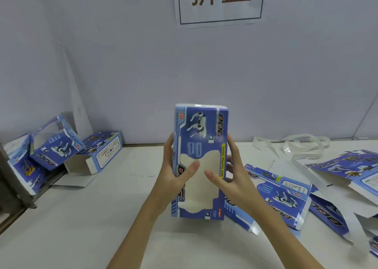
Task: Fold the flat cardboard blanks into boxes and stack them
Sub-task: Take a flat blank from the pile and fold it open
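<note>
2 hands: both grasp 1 box
Folded boxes (pixel 61 146): piled far left on the table (pixel 122 207)
Left hand (pixel 176 178): fingers curled round the upright box (pixel 199 162), thumb on its window
Right hand (pixel 231 178): clasps its right edge
Flat blanks (pixel 286 195): right

Flat blanks (pixel 347 186) cut off right; box's (pixel 199 162) small print unreadable.

light: even, bright, bluish | shadows: faint | focus: soft | edges: wide-angle bending
</note>
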Available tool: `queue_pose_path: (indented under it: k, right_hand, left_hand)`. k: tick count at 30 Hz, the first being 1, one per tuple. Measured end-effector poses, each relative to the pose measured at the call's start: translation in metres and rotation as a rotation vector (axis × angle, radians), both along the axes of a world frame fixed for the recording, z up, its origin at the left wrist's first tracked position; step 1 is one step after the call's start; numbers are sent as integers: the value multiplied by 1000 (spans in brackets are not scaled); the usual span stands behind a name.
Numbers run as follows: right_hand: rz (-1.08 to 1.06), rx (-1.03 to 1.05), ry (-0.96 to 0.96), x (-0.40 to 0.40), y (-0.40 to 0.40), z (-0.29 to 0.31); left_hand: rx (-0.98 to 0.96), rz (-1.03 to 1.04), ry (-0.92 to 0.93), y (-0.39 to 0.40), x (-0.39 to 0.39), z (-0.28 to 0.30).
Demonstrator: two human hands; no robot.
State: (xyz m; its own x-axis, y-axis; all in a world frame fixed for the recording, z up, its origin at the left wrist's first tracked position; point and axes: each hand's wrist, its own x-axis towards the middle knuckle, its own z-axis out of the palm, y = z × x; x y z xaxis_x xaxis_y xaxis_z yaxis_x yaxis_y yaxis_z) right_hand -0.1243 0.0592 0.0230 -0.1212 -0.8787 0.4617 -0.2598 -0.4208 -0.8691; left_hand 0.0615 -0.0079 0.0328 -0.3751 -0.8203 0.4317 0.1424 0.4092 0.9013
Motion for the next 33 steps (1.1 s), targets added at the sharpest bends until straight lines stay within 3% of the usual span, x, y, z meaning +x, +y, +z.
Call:
queue_pose_path:
  k: [7, 10, 13, 16, 20, 25, 30, 33]
  right_hand:
    - [18, -40, 127, 0, -3, -1]
    - [-17, -52, 162, -3, -5, -2]
    - [-181, -155, 180, 2, -8, -10]
    - [-238, -239, 177, 15, -7, -15]
    - [-175, -222, 154, 25, -4, -17]
    - [-93, -51, -21, 29, -2, -13]
    - [-8, -61, -138, 14, -2, -4]
    - [-1, -44, -107, 9, -3, -3]
  left_hand:
    - [93, 209, 96, 2, -3, -1]
    - [44, 237, 133, 1, -5, -2]
    - [-125, 327, 167, 2, -9, 0]
    - [-247, 273, 116, 9, -14, 2]
    - [-182, 108, 157, 14, -13, 3]
    - [-292, 229, 15, 17, -15, 12]
    - [-53, 167, -121, 7, -2, 6]
    - [95, 118, -83, 4, -2, 4]
